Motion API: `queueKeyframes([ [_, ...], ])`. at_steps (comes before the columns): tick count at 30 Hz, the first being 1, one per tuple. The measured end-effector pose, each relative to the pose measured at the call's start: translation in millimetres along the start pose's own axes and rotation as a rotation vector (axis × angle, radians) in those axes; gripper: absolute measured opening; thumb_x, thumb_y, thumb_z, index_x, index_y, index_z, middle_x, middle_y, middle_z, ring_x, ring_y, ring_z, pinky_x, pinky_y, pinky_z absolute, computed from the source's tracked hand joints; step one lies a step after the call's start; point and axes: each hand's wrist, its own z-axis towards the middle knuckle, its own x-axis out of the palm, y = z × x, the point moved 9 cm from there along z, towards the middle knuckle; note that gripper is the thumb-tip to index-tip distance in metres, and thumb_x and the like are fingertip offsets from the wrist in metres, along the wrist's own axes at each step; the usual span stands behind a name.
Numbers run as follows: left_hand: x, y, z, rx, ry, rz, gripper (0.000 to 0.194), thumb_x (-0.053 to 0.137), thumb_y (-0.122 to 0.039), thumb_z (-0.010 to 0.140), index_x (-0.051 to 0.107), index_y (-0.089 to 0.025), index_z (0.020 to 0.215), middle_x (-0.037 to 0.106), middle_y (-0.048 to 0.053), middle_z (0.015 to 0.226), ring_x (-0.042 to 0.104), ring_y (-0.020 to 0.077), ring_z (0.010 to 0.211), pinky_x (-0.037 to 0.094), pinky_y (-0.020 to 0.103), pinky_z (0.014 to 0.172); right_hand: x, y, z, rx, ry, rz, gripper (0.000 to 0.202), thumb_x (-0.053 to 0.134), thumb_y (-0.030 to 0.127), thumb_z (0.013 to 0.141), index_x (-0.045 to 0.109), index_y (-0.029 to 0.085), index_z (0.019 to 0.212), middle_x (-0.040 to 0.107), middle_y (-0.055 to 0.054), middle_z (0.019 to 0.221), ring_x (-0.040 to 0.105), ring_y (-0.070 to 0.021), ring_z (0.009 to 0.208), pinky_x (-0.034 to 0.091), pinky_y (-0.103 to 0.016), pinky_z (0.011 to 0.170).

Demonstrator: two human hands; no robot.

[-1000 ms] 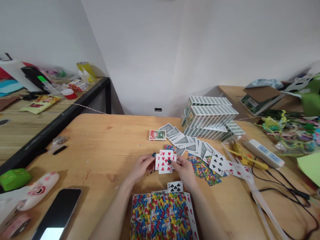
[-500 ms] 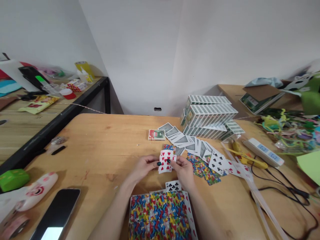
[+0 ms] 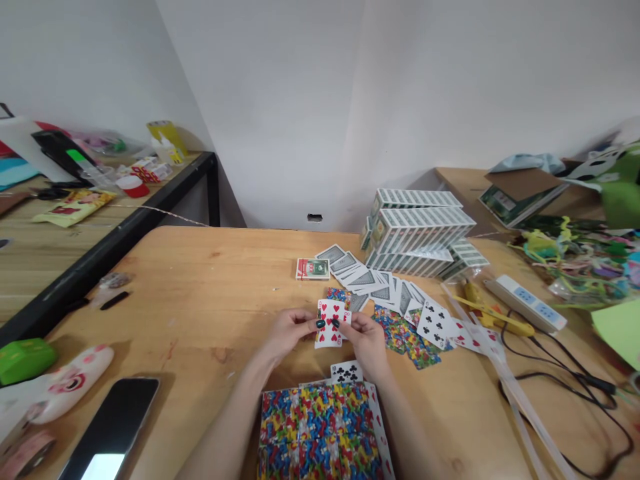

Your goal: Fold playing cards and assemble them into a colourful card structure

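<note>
Two or more playing cards, with a nine of hearts on top, are held upright between my hands. My left hand pinches their left edge, thumb in front. From the right, my right hand grips them, its thumb over the face. Just below lies a ten of clubs, partly under a panel covered with colourful patterned cards. Right of my hands are colourful card backs, a six of clubs and red-suited cards. Grey-backed cards fan out behind.
A card box lies beyond my hands, with striped green boxes stacked at the back right. A power strip, black cables and a yellow glue gun lie right. A phone is at the front left.
The nine of hearts has shifted slightly left over the other held card, and my left thumb now overlaps its edge a little more. The rest looks the same.
</note>
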Motion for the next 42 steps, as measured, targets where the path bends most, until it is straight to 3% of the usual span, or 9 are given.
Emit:
queueKeyframes([
  [7, -4.4, 6, 2, -0.008, -0.025, -0.010, 0.028, 0.073, -0.035, 0.052, 0.062, -0.010, 0.056, 0.053, -0.001, 0.048, 0.041, 0.0065, 0.046, 0.030, 0.019, 0.047, 1, -2, -2, 0.052, 0.025, 0.122, 0.018, 0.073, 0.028, 0.054, 0.060, 0.017, 0.063, 0.058, 0.004, 0.050, 0.051, -0.0107, 0.048, 0.040, -0.022, 0.051],
  [26, -0.6, -3, -2, 0.006, -0.076, 0.050, 0.028, 0.067, -0.034, 0.055, 0.051, -0.013, 0.048, 0.046, -0.005, 0.043, 0.036, 0.0053, 0.041, 0.027, 0.019, 0.044, -1, -6, -2, 0.105, 0.029, 0.070, 0.022, 0.073, 0.032, 0.052, 0.058, 0.017, 0.059, 0.058, 0.003, 0.050, 0.050, -0.0114, 0.045, 0.039, -0.024, 0.048],
  [31, -1.9, -3, 2, 0.103, -0.104, 0.181, 0.028, 0.060, -0.037, 0.064, 0.049, -0.014, 0.052, 0.045, -0.005, 0.048, 0.037, 0.0067, 0.045, 0.027, 0.019, 0.045, 1, -4, -1, 0.104, 0.036, -0.014, 0.025, 0.073, 0.034, 0.052, 0.057, 0.016, 0.057, 0.057, 0.003, 0.047, 0.048, -0.0109, 0.042, 0.037, -0.023, 0.044],
  [36, -4.3, -8, 5, 0.196, -0.151, 0.354, 0.028, 0.048, -0.039, 0.073, 0.046, -0.016, 0.058, 0.042, -0.005, 0.049, 0.036, 0.0080, 0.045, 0.026, 0.020, 0.044, 17, 0, -4, 0.170, 0.151, -0.037, 0.025, 0.071, 0.036, 0.054, 0.055, 0.017, 0.056, 0.059, 0.002, 0.047, 0.050, -0.0129, 0.038, 0.042, -0.027, 0.043],
  [42, -2.0, -15, 0, 0.289, -0.151, 0.585, 0.032, 0.037, -0.041, 0.080, 0.047, -0.016, 0.062, 0.046, -0.003, 0.053, 0.040, 0.0096, 0.049, 0.026, 0.021, 0.046, 23, 3, -5, 0.188, 0.203, 0.015, 0.026, 0.072, 0.036, 0.055, 0.056, 0.016, 0.060, 0.059, 0.002, 0.047, 0.052, -0.0121, 0.039, 0.044, -0.025, 0.043],
])
